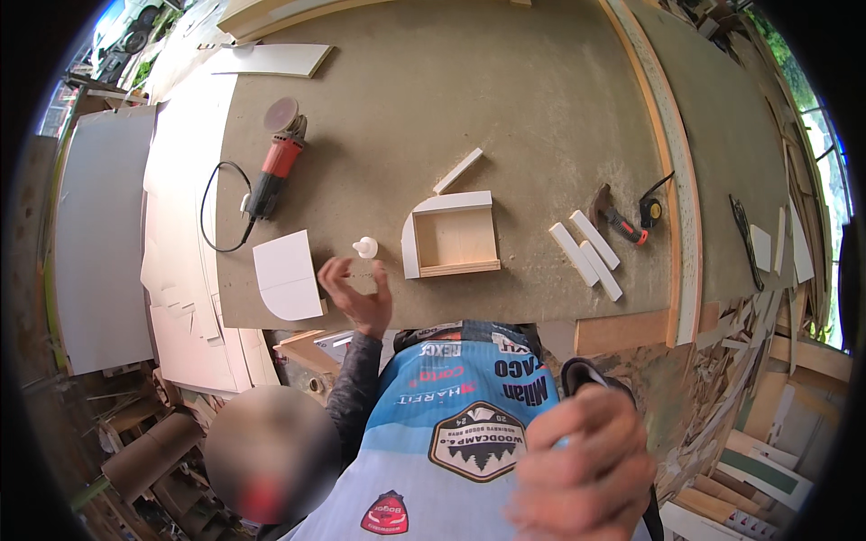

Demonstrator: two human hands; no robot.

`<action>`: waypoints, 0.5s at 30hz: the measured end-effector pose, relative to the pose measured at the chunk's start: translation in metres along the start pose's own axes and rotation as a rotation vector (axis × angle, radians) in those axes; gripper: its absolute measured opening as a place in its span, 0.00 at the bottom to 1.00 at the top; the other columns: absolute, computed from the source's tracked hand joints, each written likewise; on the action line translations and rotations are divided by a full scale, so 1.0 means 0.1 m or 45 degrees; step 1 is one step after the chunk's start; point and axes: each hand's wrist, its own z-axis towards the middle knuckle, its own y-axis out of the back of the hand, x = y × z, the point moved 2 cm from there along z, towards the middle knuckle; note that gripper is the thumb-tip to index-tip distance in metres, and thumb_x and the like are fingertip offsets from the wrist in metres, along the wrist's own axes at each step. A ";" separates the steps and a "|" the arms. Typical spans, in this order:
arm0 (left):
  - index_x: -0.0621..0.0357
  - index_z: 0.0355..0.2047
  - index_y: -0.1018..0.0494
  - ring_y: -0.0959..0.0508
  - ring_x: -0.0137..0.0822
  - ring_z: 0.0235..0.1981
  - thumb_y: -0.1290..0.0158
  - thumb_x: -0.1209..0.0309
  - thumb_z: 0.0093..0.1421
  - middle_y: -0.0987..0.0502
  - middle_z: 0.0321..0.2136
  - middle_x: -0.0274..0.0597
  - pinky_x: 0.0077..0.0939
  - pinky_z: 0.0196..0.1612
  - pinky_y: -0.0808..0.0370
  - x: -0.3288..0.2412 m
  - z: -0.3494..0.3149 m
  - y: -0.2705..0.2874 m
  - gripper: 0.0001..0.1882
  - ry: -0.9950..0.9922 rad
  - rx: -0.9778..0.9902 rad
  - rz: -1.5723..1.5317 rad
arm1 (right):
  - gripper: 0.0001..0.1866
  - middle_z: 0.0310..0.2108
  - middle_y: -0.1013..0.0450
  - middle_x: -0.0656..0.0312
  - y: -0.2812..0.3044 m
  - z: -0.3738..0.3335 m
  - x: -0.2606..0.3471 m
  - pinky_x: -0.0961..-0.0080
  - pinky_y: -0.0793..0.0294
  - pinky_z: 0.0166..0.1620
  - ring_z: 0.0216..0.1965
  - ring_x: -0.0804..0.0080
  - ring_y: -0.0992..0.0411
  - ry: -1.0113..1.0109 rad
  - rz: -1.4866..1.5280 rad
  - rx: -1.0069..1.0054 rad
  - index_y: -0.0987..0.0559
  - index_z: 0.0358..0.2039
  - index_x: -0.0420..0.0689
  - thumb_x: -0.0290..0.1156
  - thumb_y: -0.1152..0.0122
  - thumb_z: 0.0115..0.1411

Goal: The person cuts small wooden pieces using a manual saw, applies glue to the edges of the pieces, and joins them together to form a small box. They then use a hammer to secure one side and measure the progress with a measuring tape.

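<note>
My left hand (356, 296) hovers over the near edge of the brown chipboard worktable (469, 99), fingers spread and nothing in it. Just beyond its fingertips stands a small white knob-shaped piece (364, 246). To the right of that lies a small open wooden box with white edges (451, 236), and a loose white strip (458, 170) lies behind the box. My right hand (586, 469) is close to the camera and blurred, fingers curled, with a black curved object (582, 371) just behind it. Whether it grips anything is unclear.
A red and black sander (275, 167) with its cable lies at the left, near a white panel with a rounded corner (287, 273). Three white strips (586, 252), a hammer (621, 221) and a tape measure (649, 212) lie at the right. Offcuts pile up around the table.
</note>
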 end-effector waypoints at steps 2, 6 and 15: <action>0.62 0.49 0.30 0.28 0.45 0.47 0.32 0.68 0.55 0.29 0.42 0.48 0.40 0.46 0.29 0.12 0.08 0.00 0.25 0.242 -0.042 -0.023 | 0.07 0.28 0.30 0.62 -0.13 0.07 0.00 0.71 0.32 0.30 0.25 0.69 0.30 0.126 -0.007 -0.049 0.23 0.37 0.41 0.26 0.38 0.56; 0.63 0.51 0.30 0.28 0.38 0.43 0.29 0.66 0.52 0.29 0.41 0.44 0.34 0.42 0.28 0.29 0.13 -0.18 0.30 0.360 0.195 -0.165 | 0.02 0.26 0.29 0.61 -0.23 0.16 0.08 0.71 0.34 0.25 0.21 0.69 0.33 0.032 0.086 -0.149 0.27 0.28 0.42 0.23 0.42 0.56; 0.59 0.43 0.21 0.21 0.34 0.35 0.35 0.68 0.59 0.21 0.39 0.42 0.28 0.37 0.25 0.44 0.15 -0.25 0.14 0.274 0.232 -0.159 | 0.09 0.35 0.24 0.60 -0.33 -0.05 -0.48 0.73 0.25 0.33 0.30 0.66 0.26 -0.026 -0.189 0.319 0.20 0.32 0.41 0.31 0.35 0.52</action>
